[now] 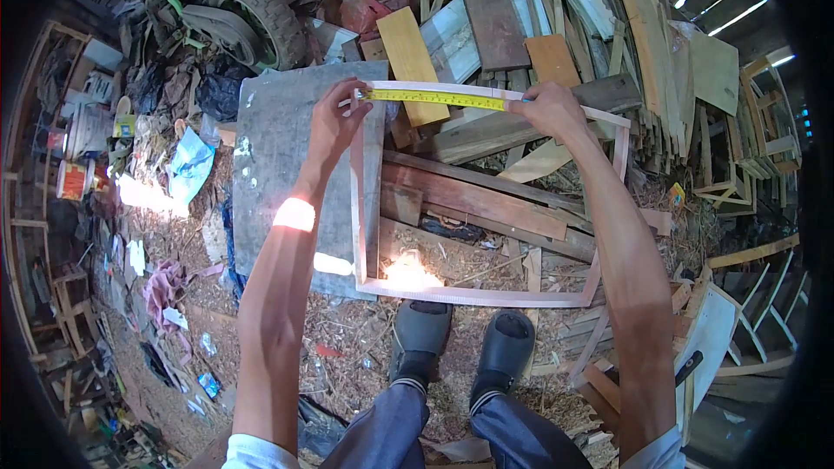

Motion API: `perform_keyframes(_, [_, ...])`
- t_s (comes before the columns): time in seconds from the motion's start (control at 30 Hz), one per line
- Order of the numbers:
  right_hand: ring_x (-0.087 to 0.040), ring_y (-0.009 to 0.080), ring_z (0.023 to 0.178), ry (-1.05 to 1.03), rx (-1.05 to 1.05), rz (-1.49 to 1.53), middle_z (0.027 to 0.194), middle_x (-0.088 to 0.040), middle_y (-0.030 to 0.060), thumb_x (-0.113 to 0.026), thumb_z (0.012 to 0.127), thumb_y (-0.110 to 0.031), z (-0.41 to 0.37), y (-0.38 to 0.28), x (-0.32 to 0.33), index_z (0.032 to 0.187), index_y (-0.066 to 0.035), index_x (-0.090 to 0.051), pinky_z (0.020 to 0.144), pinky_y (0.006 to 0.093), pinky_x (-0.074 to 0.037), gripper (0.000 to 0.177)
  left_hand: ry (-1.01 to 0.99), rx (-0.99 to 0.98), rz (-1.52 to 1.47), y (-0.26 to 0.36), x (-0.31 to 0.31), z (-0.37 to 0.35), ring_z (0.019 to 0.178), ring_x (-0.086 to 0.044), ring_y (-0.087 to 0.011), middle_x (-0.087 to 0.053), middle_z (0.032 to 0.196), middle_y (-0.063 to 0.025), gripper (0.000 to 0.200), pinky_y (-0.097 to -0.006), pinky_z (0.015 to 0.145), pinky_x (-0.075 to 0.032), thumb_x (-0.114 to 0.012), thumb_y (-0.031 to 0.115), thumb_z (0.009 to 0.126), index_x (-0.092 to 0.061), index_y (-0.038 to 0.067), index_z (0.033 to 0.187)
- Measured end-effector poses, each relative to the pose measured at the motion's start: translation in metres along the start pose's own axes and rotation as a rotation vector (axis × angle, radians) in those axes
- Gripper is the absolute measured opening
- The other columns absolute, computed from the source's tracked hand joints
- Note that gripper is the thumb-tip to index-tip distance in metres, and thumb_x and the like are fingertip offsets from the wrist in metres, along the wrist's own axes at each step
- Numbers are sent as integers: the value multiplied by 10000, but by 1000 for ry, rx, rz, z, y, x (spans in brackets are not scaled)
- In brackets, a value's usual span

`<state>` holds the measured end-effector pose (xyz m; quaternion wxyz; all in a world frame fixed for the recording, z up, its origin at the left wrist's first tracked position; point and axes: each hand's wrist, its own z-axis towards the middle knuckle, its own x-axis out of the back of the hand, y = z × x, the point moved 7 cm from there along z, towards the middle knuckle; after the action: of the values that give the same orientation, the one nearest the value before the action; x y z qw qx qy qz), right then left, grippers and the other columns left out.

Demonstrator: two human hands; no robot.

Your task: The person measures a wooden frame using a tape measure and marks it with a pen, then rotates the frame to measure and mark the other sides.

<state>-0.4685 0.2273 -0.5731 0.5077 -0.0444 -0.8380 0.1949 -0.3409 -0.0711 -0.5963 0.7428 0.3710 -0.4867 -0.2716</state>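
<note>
A yellow tape measure (434, 99) is stretched along the far rail of a rectangular wooden frame (473, 297). Its left end is pinched in my left hand (337, 113), at the frame's far left corner. My right hand (549, 109) grips the tape farther right along the same rail, its fingers closed; the tape's case is not visible there. The frame's left side lies over a grey board (287, 156), and its near rail runs just in front of my shoes (506, 343).
Planks (486, 200) lie beneath and inside the frame. Boards and offcuts (495, 17) are heaped at the back. A motorbike wheel (256, 17) stands at the back left. Wood shavings and litter cover the ground, with a blue plastic bag (189, 165) at left.
</note>
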Motion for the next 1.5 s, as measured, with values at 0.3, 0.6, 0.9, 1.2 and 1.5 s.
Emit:
perform_keyframes(0.3, [-623,314,847,47,-30,-46,876,-649,169,-634,691,-408,-4,-7,5,887,-59,-682,765,393,-479,404,-7,-142,266,15,1,7,896,-593,-273,-562,1055,-127,263,-326,720,-530,-669,63,727,-617,64,985])
perform_keyframes(0.6, [-619,333,875,72,-55,-55,901,-641,200,-661,694,-402,-3,-10,8,863,15,-667,771,399,-478,449,-55,-122,286,13,1,15,809,-612,-242,-578,965,-122,206,-325,655,-509,-669,19,708,-584,-5,894])
perform_keyframes(0.9, [-619,336,882,83,-58,-83,899,-640,205,-662,687,-406,-4,-10,10,879,20,-661,773,390,-482,467,-98,-90,251,9,2,18,779,-633,-210,-609,901,-122,234,-310,646,-489,-679,-3,684,-577,-30,893])
perform_keyframes(1.2, [-620,340,857,156,-3,-63,865,-641,207,-684,673,-420,-9,-2,20,845,25,-650,752,398,-483,479,-89,-108,275,8,3,21,803,-637,-221,-616,930,-125,223,-298,680,-490,-678,13,664,-604,-45,867])
perform_keyframes(1.5, [-621,319,857,208,-61,12,903,-636,182,-720,638,-413,-16,60,43,914,-12,-618,745,395,-478,498,-82,-111,227,3,1,21,831,-632,-217,-614,963,-118,215,-296,697,-483,-670,3,658,-606,-34,859])
